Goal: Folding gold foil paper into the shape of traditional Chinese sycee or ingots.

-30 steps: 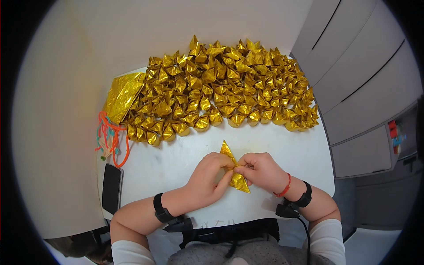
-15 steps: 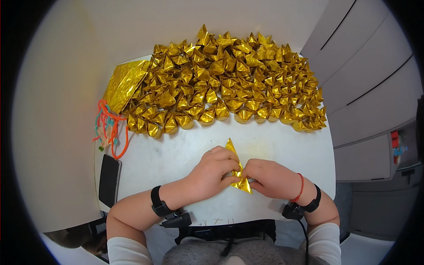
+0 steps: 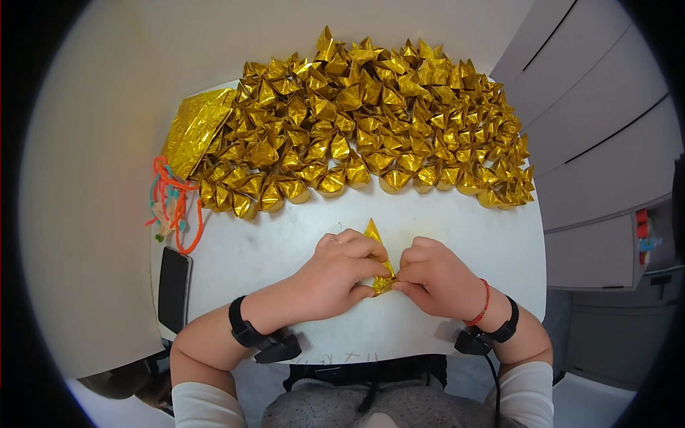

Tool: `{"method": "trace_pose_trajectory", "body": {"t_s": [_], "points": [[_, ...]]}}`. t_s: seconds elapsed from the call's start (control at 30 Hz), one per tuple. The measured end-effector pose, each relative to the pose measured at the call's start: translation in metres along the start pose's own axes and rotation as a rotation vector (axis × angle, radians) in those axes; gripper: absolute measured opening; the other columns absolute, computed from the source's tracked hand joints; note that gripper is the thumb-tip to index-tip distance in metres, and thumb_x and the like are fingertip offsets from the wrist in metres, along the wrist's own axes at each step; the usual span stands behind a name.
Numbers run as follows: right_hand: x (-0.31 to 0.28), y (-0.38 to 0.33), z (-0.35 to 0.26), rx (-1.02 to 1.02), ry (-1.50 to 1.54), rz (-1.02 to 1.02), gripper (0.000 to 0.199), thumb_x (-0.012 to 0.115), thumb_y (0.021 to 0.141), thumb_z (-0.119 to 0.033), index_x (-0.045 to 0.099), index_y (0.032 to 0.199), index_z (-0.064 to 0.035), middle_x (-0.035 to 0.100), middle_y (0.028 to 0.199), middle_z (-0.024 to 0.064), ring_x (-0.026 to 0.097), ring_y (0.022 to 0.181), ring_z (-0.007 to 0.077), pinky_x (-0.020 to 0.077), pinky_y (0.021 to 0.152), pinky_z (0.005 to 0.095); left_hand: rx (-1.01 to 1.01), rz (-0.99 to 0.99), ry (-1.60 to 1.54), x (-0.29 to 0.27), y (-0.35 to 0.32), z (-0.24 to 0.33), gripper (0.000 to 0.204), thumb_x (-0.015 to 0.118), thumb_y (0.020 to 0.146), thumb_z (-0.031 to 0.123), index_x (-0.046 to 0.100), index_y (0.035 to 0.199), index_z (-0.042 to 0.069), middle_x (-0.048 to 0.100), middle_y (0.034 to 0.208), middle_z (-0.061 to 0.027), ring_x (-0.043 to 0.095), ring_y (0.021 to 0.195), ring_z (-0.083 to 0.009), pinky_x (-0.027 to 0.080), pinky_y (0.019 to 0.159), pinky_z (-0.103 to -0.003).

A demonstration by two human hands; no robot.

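Note:
Between my hands is a small piece of gold foil paper [image 3: 372, 231], folded, with one sharp point reaching away from me. My left hand [image 3: 347, 267] is closed on its left side, thumb and fingers pinching it. On the right, my right hand [image 3: 432, 278] pinches the near right edge of the same paper. The paper's lower end looks folded up and no longer pointed; the fingers hide part of it. Beyond my hands, many folded gold foil ingots [image 3: 357, 171] stand in packed rows on the white table [image 3: 250, 264].
A stack of flat gold foil sheets [image 3: 196, 128] lies at the far left. Orange and teal cords [image 3: 171, 200] are bundled by it. A dark phone [image 3: 174, 289] rests at the left table edge. Grey cabinets [image 3: 592, 250] stand at the right.
The near pointed end of the gold paper has been folded up between my fingers. My right hand has shifted slightly, still pinching; the view has moved a little.

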State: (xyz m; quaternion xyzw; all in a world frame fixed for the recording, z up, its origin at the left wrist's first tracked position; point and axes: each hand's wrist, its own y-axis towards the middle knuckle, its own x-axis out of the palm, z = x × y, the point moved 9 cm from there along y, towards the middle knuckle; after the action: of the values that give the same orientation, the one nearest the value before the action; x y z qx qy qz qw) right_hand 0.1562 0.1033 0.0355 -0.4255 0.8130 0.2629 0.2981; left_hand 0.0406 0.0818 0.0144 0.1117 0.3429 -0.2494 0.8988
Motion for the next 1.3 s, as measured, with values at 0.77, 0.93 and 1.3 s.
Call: {"method": "trace_pose_trajectory", "body": {"t_s": [0.77, 0.93, 1.3], "points": [[0.015, 0.000, 0.000, 0.117, -0.268, 0.098, 0.011, 0.069, 0.081, -0.009, 0.062, 0.088, -0.0052, 0.055, 0.085, 0.0088, 0.053, 0.085, 0.0296, 0.0392, 0.073, 0.0429, -0.020, -0.081, -0.033, -0.004, 0.004, -0.002, 0.051, 0.081, 0.076, 0.008, 0.060, 0.122, 0.013, 0.062, 0.126, -0.0039, 0.053, 0.122, -0.0296, 0.036, 0.103, -0.045], [0.009, 0.000, -0.002, 0.197, -0.377, 0.135, 0.021, 0.074, 0.078, -0.014, 0.061, 0.093, -0.0067, 0.054, 0.091, 0.0084, 0.052, 0.089, 0.0290, 0.0357, 0.075, 0.0435, 0.032, -0.013, -0.008, -0.004, 0.002, -0.003, 0.048, 0.079, 0.079, 0.010, 0.062, 0.124, 0.012, 0.062, 0.124, -0.0053, 0.054, 0.119, -0.0298, 0.038, 0.100, -0.045], [0.008, -0.006, 0.002, 0.206, -0.337, 0.163, 0.031, 0.079, 0.075, -0.018, 0.058, 0.095, -0.0076, 0.055, 0.095, 0.0095, 0.053, 0.093, 0.0299, 0.0354, 0.079, 0.0438, 0.088, 0.165, 0.390, -0.007, 0.009, 0.018, 0.024, 0.080, 0.078, 0.015, 0.069, 0.099, 0.017, 0.065, 0.108, 0.0009, 0.056, 0.102, -0.0239, 0.036, 0.089, -0.043]]}}
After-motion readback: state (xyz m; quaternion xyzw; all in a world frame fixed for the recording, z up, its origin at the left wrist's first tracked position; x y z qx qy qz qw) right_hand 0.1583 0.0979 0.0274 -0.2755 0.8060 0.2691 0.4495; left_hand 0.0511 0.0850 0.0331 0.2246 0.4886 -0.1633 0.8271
